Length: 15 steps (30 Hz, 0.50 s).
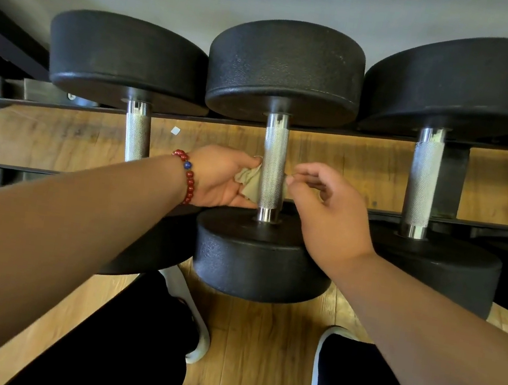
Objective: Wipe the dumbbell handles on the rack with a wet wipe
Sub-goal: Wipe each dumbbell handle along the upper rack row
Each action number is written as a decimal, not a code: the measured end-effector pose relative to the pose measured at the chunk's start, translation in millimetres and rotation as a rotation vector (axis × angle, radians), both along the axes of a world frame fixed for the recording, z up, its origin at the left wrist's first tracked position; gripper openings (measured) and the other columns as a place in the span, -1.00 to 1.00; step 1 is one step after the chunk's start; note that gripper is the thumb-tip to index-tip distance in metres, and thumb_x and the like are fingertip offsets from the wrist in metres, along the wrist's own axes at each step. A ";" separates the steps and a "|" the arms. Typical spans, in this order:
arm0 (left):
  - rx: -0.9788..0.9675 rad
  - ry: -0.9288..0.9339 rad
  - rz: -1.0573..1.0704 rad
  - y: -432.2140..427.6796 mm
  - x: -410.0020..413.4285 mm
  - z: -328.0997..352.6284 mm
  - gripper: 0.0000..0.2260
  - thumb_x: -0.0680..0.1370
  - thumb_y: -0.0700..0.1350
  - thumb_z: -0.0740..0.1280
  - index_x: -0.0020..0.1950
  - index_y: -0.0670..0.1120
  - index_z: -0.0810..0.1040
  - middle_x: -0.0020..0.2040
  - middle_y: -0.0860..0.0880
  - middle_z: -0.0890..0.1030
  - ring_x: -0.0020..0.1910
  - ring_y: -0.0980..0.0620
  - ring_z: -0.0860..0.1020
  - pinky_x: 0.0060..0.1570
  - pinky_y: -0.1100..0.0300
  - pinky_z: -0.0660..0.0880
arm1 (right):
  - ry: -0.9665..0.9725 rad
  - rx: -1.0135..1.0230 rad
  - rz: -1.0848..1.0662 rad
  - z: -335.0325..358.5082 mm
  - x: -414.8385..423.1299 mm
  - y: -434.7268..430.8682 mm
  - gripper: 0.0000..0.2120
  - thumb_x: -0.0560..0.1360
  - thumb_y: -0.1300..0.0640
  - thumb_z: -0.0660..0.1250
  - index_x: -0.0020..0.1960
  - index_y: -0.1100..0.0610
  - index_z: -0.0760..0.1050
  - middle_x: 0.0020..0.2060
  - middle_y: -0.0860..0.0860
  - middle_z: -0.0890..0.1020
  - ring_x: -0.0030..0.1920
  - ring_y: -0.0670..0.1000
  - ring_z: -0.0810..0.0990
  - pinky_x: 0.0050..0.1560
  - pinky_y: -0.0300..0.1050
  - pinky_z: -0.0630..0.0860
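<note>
On the far left the black steel rack [46,104] runs out of frame, and only its two rails and a few bolted brackets can be made out. The left dumbbell [127,60] lies across those rails. Its far head is a thick round black disc with a pebbled rubbery skin, while its near head is mostly hidden under the left forearm. The left handle [137,133] is bright metal, knurled along the middle and smooth at the collar, and its lower end is covered by the arm.

A bracelet [189,180] of red beads with one blue bead circles the left wrist. The left hand [218,180] grips a bunched end of the wet wipe [249,180], thumb above and fingers curled below. The wipe is a thin, creased, greyish-beige cloth. It passes behind the middle handle [272,168], so the stretch in contact with the metal cannot be seen. That handle belongs to the middle dumbbell [284,69], whose two heads show in full. On the handle's other side the right hand [328,209] pinches a small visible corner of the wipe between thumb and forefinger, its other fingers loosely curled.

The right dumbbell [456,87] has a longer knurled handle [422,183], and its near head is partly covered by the right forearm. Another black weight is cut off at the right edge. Below lies a wood-plank floor [255,355], with dark trousers and white-soled shoes [198,338] partly in view.
</note>
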<state>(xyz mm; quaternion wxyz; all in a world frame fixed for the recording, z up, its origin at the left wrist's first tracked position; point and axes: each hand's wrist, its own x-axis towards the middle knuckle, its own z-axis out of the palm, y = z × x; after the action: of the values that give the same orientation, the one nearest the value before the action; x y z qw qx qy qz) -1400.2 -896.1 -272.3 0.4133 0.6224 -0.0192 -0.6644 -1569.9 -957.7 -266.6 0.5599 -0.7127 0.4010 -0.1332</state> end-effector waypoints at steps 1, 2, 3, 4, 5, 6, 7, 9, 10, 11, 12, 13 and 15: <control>0.002 -0.009 -0.001 1.4 -2.9 -0.2 -0.73 0.67 -0.15 0.09 0.25 -0.21 0.49 -0.08 -0.11 0.63 -0.13 0.02 0.62 -0.08 0.15 0.61 | 0.001 0.001 0.000 0.4 -0.2 0.2 -0.77 0.55 -0.02 0.29 0.20 -0.03 0.51 0.04 -0.19 0.56 0.07 -0.28 0.50 -0.09 -0.52 0.40; 0.005 -0.015 -0.013 3.3 -5.9 -1.8 -0.74 0.67 -0.15 0.09 0.22 -0.19 0.51 -0.08 -0.10 0.63 -0.12 0.03 0.61 -0.03 0.15 0.60 | 0.002 0.003 0.000 0.8 -0.4 0.5 -0.78 0.55 -0.02 0.29 0.19 -0.05 0.51 0.04 -0.19 0.56 0.05 -0.31 0.50 -0.12 -0.56 0.39; 0.003 -0.023 -0.026 5.7 -7.9 -3.7 -0.75 0.67 -0.15 0.08 0.21 -0.18 0.51 -0.05 -0.11 0.63 -0.09 0.03 0.60 0.05 0.14 0.57 | 0.003 0.004 0.000 1.2 -0.7 0.4 -0.78 0.56 -0.02 0.29 0.19 -0.06 0.50 0.04 -0.20 0.56 0.04 -0.32 0.49 -0.14 -0.57 0.38; 0.002 -0.023 -0.034 8.0 -8.5 -4.1 -0.75 0.67 -0.15 0.09 0.23 -0.18 0.50 -0.02 -0.12 0.62 -0.06 0.01 0.60 0.11 0.11 0.54 | 0.006 0.005 0.001 1.2 -1.0 0.4 -0.79 0.56 -0.02 0.29 0.18 -0.07 0.50 0.04 -0.20 0.56 0.05 -0.32 0.49 -0.14 -0.56 0.38; 0.006 -0.031 -0.042 9.5 -5.7 -3.9 -0.74 0.67 -0.15 0.10 0.26 -0.20 0.48 0.00 -0.14 0.62 -0.04 -0.01 0.60 0.13 0.08 0.54 | 0.007 0.007 0.001 1.1 -1.0 0.7 -0.79 0.56 -0.02 0.29 0.18 -0.07 0.50 0.05 -0.19 0.56 0.07 -0.30 0.49 -0.13 -0.54 0.39; 0.014 -0.044 -0.051 10.5 -1.9 -2.8 -0.74 0.67 -0.15 0.11 0.29 -0.21 0.46 0.01 -0.15 0.63 -0.05 -0.02 0.62 0.09 0.07 0.57 | 0.006 0.009 0.001 0.7 -1.0 0.8 -0.79 0.56 -0.02 0.29 0.18 -0.07 0.50 0.05 -0.19 0.56 0.08 -0.28 0.49 -0.11 -0.51 0.39; 0.024 -0.067 -0.058 11.0 1.7 -1.7 -0.73 0.67 -0.15 0.13 0.30 -0.22 0.45 0.01 -0.17 0.63 -0.06 -0.03 0.63 0.03 0.07 0.59 | 0.005 0.009 0.002 0.7 -0.9 1.0 -0.78 0.56 -0.02 0.29 0.19 -0.06 0.51 0.05 -0.19 0.57 0.09 -0.26 0.50 -0.09 -0.47 0.39; 0.034 -0.103 -0.042 10.2 3.3 -0.3 -0.72 0.66 -0.17 0.15 0.34 -0.24 0.42 0.05 -0.21 0.62 -0.06 -0.06 0.64 -0.06 0.04 0.63 | 0.000 0.007 -0.003 1.3 -0.7 1.0 -0.78 0.56 -0.01 0.29 0.19 -0.05 0.51 0.04 -0.19 0.57 0.08 -0.26 0.50 -0.06 -0.43 0.39; 0.029 -0.111 -0.021 9.4 0.7 -0.4 -0.70 0.66 -0.17 0.16 0.36 -0.25 0.40 0.07 -0.21 0.61 -0.06 -0.06 0.64 -0.08 0.03 0.63 | -0.004 0.006 -0.007 1.8 -0.6 1.0 -0.78 0.56 -0.01 0.30 0.19 -0.04 0.51 0.04 -0.19 0.57 0.08 -0.26 0.50 -0.05 -0.42 0.39; 0.020 -0.115 0.001 8.8 -2.6 -1.3 -0.69 0.66 -0.18 0.16 0.37 -0.25 0.39 0.08 -0.21 0.61 -0.06 -0.06 0.64 -0.10 0.03 0.63 | -0.006 0.005 -0.010 2.0 -0.8 1.0 -0.79 0.55 0.00 0.30 0.18 -0.05 0.51 0.04 -0.19 0.57 0.07 -0.27 0.50 -0.05 -0.42 0.39; 0.012 -0.113 0.019 8.4 -5.7 -2.6 -0.69 0.66 -0.19 0.15 0.38 -0.24 0.39 0.09 -0.22 0.60 -0.06 -0.06 0.63 -0.10 0.04 0.64 | -0.006 0.002 -0.010 2.1 -0.9 1.0 -0.81 0.55 0.00 0.30 0.17 -0.06 0.50 0.03 -0.19 0.57 0.07 -0.27 0.50 -0.05 -0.42 0.39; 0.006 -0.110 0.031 8.3 -7.5 -4.2 -0.69 0.66 -0.19 0.15 0.39 -0.24 0.39 0.10 -0.22 0.60 -0.06 -0.06 0.63 -0.11 0.04 0.64 | -0.004 0.000 -0.009 2.1 -1.1 1.1 -0.81 0.55 0.00 0.30 0.16 -0.07 0.50 0.03 -0.19 0.57 0.07 -0.27 0.50 -0.05 -0.42 0.39; 0.002 -0.104 0.043 10.8 -7.4 -3.6 -0.70 0.66 -0.17 0.16 0.38 -0.22 0.40 0.11 -0.22 0.61 -0.06 -0.06 0.64 -0.15 0.08 0.65 | -0.001 0.001 -0.005 2.4 -1.2 1.3 -0.81 0.56 -0.01 0.30 0.16 -0.07 0.50 0.04 -0.19 0.57 0.07 -0.28 0.50 -0.06 -0.42 0.38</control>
<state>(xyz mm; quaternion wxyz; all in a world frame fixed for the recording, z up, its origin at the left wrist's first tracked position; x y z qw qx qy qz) -1407.5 -885.3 -275.9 0.4254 0.6568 -0.0269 -0.6221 -1571.2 -956.4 -264.2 0.5600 -0.7115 0.4025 -0.1349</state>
